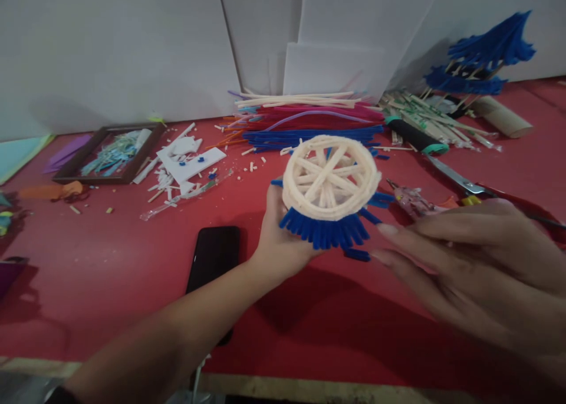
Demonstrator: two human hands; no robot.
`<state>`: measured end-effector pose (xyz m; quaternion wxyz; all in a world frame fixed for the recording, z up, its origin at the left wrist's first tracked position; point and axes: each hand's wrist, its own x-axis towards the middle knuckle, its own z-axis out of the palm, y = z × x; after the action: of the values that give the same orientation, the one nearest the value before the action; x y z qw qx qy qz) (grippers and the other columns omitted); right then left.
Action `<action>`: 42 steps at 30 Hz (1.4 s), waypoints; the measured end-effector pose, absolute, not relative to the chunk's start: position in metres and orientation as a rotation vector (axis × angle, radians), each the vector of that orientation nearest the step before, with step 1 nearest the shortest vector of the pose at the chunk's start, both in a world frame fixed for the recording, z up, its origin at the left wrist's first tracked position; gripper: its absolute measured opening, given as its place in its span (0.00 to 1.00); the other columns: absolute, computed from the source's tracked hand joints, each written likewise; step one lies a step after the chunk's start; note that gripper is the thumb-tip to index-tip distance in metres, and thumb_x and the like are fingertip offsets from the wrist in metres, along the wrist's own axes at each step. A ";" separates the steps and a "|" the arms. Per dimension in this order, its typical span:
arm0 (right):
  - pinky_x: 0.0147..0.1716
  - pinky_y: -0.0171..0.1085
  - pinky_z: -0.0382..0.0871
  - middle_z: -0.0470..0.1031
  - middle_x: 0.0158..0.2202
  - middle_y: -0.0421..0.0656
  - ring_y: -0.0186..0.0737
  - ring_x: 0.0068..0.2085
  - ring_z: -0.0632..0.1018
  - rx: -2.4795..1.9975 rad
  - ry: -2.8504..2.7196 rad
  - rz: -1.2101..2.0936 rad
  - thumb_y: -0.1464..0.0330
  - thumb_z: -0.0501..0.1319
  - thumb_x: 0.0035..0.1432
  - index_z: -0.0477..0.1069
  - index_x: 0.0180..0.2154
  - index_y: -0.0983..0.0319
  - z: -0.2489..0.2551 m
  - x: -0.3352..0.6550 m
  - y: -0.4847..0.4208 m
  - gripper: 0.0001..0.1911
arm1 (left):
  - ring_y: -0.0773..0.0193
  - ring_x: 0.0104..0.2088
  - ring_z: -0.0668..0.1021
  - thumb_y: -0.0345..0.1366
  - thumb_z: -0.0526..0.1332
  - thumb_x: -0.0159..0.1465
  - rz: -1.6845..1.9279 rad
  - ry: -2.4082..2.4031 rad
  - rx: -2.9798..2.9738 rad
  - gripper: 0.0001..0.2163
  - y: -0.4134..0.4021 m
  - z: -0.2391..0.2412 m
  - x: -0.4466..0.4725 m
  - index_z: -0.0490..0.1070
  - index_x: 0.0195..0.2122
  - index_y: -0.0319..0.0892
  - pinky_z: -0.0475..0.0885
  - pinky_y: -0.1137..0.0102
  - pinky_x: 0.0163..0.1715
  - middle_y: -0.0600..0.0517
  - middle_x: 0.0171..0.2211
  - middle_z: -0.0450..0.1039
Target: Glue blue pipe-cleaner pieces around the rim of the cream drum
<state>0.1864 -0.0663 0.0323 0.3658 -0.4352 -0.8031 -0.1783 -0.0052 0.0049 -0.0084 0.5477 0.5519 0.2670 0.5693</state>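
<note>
The left hand (pixel 280 239) clasps the cream wheel (pixel 331 177) from below, while the right hand (pixel 481 268), fingers spread and empty, hovers just right of it.

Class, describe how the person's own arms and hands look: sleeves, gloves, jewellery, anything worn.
The left hand and right hand are bare, without gloves or visible rings. The left forearm has no sleeve; a dark edge at the picture's bottom may be a sleeve or band. The right hand's nails look longish, though blurred.
</note>
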 end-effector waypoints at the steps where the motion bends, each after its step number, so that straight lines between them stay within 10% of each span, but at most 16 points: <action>1: 0.33 0.41 0.72 0.77 0.33 0.39 0.35 0.32 0.77 -1.146 -2.044 -0.448 0.69 0.65 0.61 0.75 0.45 0.53 0.030 0.188 -0.065 0.10 | 0.43 0.55 0.78 0.44 0.80 0.39 1.342 0.650 1.312 0.37 0.005 -0.007 -0.006 0.61 0.46 0.47 0.74 0.50 0.57 0.41 0.52 0.76; 8: 0.28 0.39 0.72 0.71 0.23 0.37 0.34 0.26 0.74 -1.201 -1.934 -0.375 0.66 0.67 0.58 0.75 0.27 0.50 0.036 0.188 -0.056 0.07 | 0.42 0.58 0.76 0.47 0.79 0.39 1.269 0.645 1.328 0.39 0.002 -0.001 -0.006 0.61 0.49 0.46 0.72 0.49 0.59 0.40 0.54 0.75; 21: 0.32 0.46 0.76 0.79 0.39 0.39 0.48 0.43 0.79 -1.365 -2.195 -0.327 0.52 0.63 0.57 0.75 0.45 0.38 0.017 0.190 -0.089 0.13 | 0.44 0.57 0.77 0.37 0.78 0.43 1.272 0.577 1.332 0.36 0.000 0.006 -0.005 0.58 0.48 0.46 0.71 0.49 0.61 0.40 0.55 0.73; 28: 0.27 0.41 0.73 0.79 0.33 0.36 0.41 0.35 0.79 -1.124 -2.325 -0.301 0.65 0.66 0.57 0.74 0.48 0.38 0.038 0.214 -0.063 0.18 | 0.43 0.55 0.78 0.38 0.79 0.42 1.300 0.538 1.367 0.36 0.003 0.001 -0.004 0.59 0.47 0.47 0.73 0.48 0.58 0.42 0.52 0.75; 42: 0.33 0.42 0.69 0.74 0.28 0.40 0.39 0.34 0.75 -1.197 -1.986 -0.302 0.68 0.61 0.63 0.77 0.37 0.49 0.031 0.186 -0.067 0.08 | 0.44 0.53 0.80 0.41 0.79 0.42 1.282 0.583 1.411 0.35 0.003 0.004 -0.005 0.60 0.47 0.46 0.75 0.48 0.55 0.41 0.51 0.76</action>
<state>0.1864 -0.0667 0.0308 0.3907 -0.4711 -0.7818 -0.1190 -0.0053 0.0029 0.0035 0.5430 0.5944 0.2456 0.5400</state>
